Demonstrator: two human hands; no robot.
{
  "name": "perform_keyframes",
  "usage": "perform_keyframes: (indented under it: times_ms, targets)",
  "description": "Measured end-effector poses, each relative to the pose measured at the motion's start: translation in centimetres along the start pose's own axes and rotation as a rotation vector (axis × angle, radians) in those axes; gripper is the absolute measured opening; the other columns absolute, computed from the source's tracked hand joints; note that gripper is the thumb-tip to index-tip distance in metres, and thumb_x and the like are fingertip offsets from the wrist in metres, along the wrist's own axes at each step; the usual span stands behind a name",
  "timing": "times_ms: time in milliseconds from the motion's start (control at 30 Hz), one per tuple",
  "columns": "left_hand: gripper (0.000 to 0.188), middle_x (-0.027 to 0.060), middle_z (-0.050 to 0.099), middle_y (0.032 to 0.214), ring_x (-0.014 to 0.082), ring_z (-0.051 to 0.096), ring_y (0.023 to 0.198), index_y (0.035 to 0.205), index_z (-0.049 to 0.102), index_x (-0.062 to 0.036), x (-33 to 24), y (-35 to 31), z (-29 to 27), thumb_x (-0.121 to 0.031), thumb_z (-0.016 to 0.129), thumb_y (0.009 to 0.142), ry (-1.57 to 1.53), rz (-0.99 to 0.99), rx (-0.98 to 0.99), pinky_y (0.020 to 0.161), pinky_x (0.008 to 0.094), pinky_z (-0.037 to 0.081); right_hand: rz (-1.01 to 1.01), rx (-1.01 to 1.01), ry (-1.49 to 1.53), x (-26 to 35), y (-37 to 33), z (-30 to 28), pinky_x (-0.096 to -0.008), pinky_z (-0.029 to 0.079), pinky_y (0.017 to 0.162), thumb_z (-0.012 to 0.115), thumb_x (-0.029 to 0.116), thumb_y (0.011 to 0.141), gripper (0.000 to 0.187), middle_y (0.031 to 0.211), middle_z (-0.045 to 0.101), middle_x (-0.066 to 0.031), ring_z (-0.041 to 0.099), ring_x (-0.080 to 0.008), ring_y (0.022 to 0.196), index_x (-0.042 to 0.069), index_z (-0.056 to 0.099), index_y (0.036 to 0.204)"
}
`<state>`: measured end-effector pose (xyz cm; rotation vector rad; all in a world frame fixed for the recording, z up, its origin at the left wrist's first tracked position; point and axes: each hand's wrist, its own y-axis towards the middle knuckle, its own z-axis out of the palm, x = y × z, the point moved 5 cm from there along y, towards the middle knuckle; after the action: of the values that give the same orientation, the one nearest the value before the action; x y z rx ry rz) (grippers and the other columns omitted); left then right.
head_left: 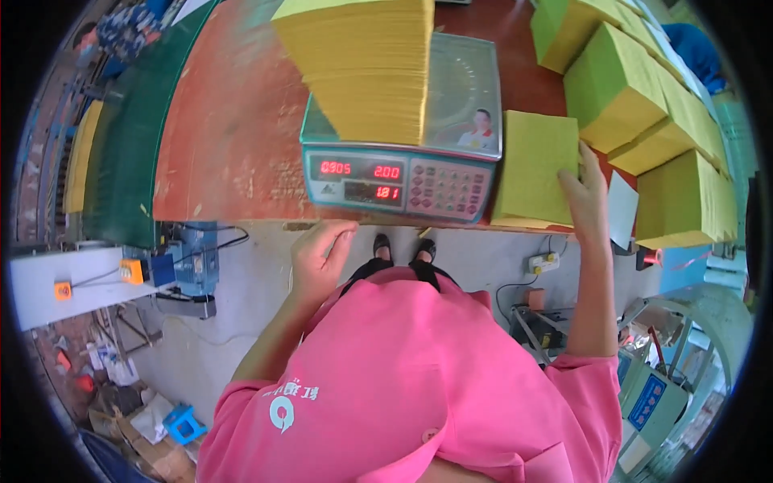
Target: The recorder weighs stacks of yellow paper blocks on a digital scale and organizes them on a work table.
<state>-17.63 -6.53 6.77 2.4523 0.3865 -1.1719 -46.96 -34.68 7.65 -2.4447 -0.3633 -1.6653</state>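
Head view: red table (233, 137), grey floor (258, 282); right hand (586, 197) flat, open, on small yellow-green stack (533, 165); left hand (318, 258) loosely curled, empty, by scale (403, 181).

A digital weighing scale (403, 173) stands at the near edge of the red-brown worktop (233, 137). Its front panel (358, 179) is teal-grey with dark display windows showing red lit digits, beside a keypad (448, 191) of pale pink keys. On its clear platter sits a small portrait sticker (480, 129). At the far right, by the floor, a grey machine carries a blue rectangular label (646, 402). A white, rectangular slip (622, 211) lies just right of the yellow-green paper stack (535, 165) under the right hand (586, 197).
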Motion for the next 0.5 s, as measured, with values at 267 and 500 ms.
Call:
perform_keyframes:
  times_ms: [267, 500]
  targets:
    - [0.011, 0.0105, 0.068, 0.091, 0.0185, 0.066, 0.083, 0.1, 0.066, 0.0014, 1.3, -1.4, -1.3, -0.005, 0.058, 0.095, -0.094, -0.147, -0.103, 0.075, 0.0291, 0.051, -0.163, -0.124, -0.599, 1.3, -0.7, -0.6, -0.0319, 0.049, 0.076, 0.06, 0.006, 0.086, 0.058, 0.122, 0.058, -0.0125, 0.059, -0.0208, 0.093, 0.003, 0.044, 0.142]
    - [0.016, 0.0082, 0.069, 0.095, 0.0156, 0.066, 0.089, 0.103, 0.066, 0.0023, 1.5, 0.8, -3.5, -0.008, 0.055, 0.098, -0.109, -0.228, -0.196, 0.081, 0.0289, 0.051, -0.159, -0.097, -0.436, -0.2, -1.1, -1.0, -0.0381, 0.049, 0.088, 0.062, 0.011, 0.086, 0.055, 0.132, 0.056, -0.0145, 0.06, -0.0255, 0.107, 0.005, 0.048, 0.139]
